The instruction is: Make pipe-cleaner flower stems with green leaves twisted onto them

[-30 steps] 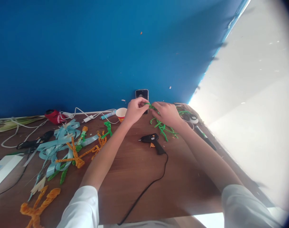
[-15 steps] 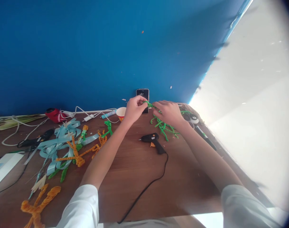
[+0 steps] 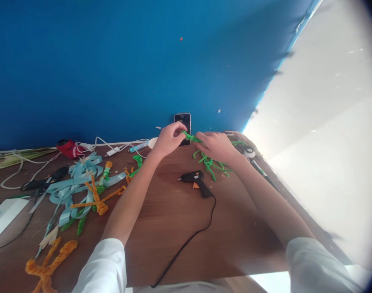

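Green pipe cleaner [image 3: 190, 137] is up above the brown table [image 3: 173, 232], held tight between the left hand [image 3: 168, 141] and the right hand [image 3: 216, 146], with fingers pinching it from both sides in front of a black phone [image 3: 182, 123]. More green pipe cleaners [image 3: 209, 163] lie in a messy pile just under the right hand, and a black glue gun [image 3: 195, 178] lies near them

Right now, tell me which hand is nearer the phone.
Left. The left hand has its fingertips in front of the phone; the right hand sits to the phone's right, apart from it.
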The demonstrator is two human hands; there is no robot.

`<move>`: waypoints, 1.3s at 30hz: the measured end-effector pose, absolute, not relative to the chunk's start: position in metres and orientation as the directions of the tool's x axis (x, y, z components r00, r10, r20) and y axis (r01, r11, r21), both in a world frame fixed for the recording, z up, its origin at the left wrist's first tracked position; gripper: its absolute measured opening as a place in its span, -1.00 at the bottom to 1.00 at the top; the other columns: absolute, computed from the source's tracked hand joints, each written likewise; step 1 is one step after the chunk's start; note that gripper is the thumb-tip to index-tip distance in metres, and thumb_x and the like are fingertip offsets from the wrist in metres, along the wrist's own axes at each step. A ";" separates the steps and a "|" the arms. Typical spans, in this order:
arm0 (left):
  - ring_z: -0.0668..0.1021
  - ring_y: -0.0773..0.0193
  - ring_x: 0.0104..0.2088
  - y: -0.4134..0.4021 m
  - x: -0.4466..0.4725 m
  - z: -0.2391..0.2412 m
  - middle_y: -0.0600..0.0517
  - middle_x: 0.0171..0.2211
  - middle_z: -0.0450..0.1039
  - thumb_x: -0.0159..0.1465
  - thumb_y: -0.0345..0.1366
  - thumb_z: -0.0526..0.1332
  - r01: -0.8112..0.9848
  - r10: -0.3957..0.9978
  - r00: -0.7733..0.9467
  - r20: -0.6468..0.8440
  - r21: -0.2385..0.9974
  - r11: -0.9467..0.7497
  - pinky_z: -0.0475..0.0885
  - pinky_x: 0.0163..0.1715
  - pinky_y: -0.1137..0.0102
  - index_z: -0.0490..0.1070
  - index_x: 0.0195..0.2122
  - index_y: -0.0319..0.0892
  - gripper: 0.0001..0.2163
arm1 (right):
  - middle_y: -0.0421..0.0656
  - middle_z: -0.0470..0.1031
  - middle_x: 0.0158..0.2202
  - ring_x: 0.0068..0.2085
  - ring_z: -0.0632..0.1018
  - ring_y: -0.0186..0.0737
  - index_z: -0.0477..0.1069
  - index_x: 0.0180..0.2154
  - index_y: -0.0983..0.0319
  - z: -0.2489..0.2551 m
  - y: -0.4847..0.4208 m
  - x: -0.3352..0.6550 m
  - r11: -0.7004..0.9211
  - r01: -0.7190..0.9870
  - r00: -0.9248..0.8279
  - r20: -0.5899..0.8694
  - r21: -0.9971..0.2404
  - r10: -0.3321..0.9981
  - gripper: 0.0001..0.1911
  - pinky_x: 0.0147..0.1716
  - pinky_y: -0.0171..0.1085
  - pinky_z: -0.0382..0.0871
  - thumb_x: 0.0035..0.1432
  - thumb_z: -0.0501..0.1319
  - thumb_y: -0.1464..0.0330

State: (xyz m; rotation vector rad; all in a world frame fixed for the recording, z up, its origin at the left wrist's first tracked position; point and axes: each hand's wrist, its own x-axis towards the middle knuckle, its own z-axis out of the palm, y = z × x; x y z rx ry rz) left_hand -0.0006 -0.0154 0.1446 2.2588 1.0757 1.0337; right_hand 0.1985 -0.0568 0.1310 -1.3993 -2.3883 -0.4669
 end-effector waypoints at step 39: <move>0.45 0.37 -0.42 -0.026 0.008 0.144 0.06 -0.48 0.32 0.34 0.04 -0.12 0.158 0.688 0.710 0.151 0.918 -0.364 0.31 -0.41 0.45 0.21 -0.37 -0.18 -0.61 | -0.16 0.49 -0.44 -0.39 0.49 -0.25 0.37 -0.42 0.24 0.133 -0.049 0.205 0.498 0.443 -0.292 0.406 -0.745 0.866 -0.64 -0.37 -0.28 0.30 0.22 0.11 0.09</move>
